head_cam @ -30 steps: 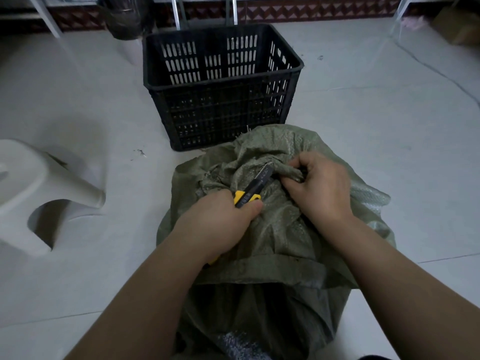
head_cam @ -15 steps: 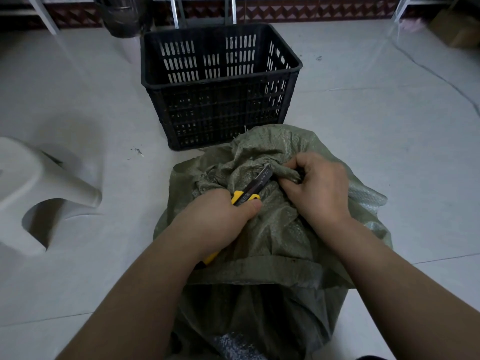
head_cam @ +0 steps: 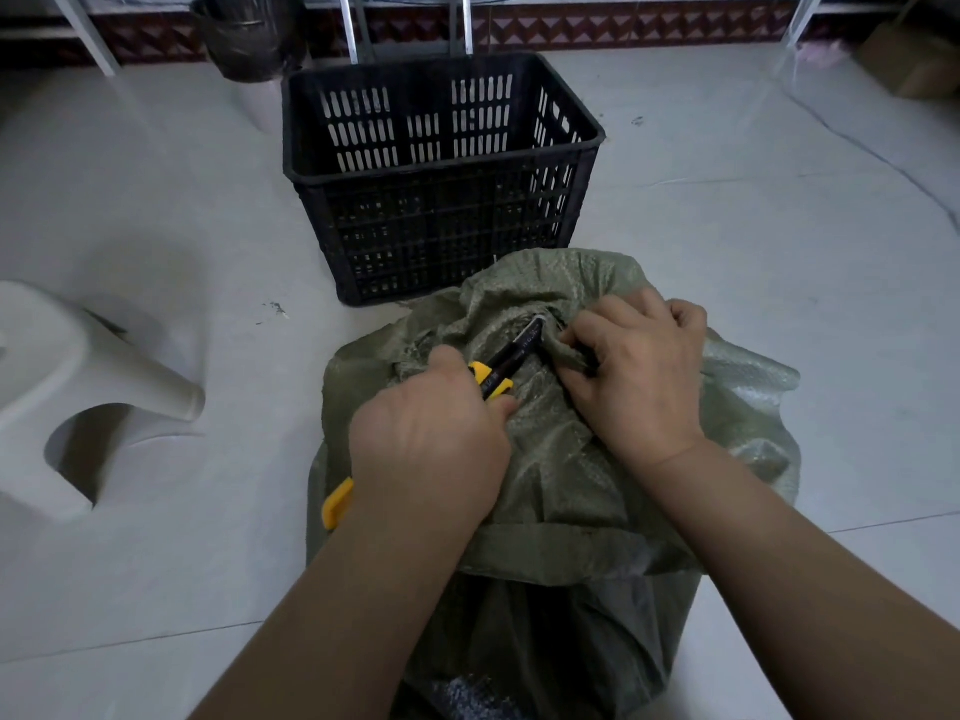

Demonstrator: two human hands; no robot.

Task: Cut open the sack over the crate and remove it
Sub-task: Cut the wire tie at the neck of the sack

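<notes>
A green woven sack (head_cam: pixel 550 475) stands on the floor in front of me, its top bunched together. My left hand (head_cam: pixel 431 444) is shut on a yellow and black utility knife (head_cam: pixel 506 363), whose tip points into the gathered fabric at the sack's top. My right hand (head_cam: pixel 639 376) pinches the bunched neck of the sack just right of the knife tip. What the sack covers is hidden. An empty black plastic crate (head_cam: pixel 441 174) stands on the floor right behind the sack.
A white plastic stool (head_cam: pixel 67 387) lies on the floor at the left. A dark bin (head_cam: pixel 249 33) and metal legs (head_cam: pixel 353 28) stand at the back wall. A cardboard box (head_cam: pixel 914 59) sits at the far right. The floor is pale tile.
The knife tip has pushed further up into the bunched fabric. My right hand has shifted slightly right, still pinching the sack's neck. My head moved a little.
</notes>
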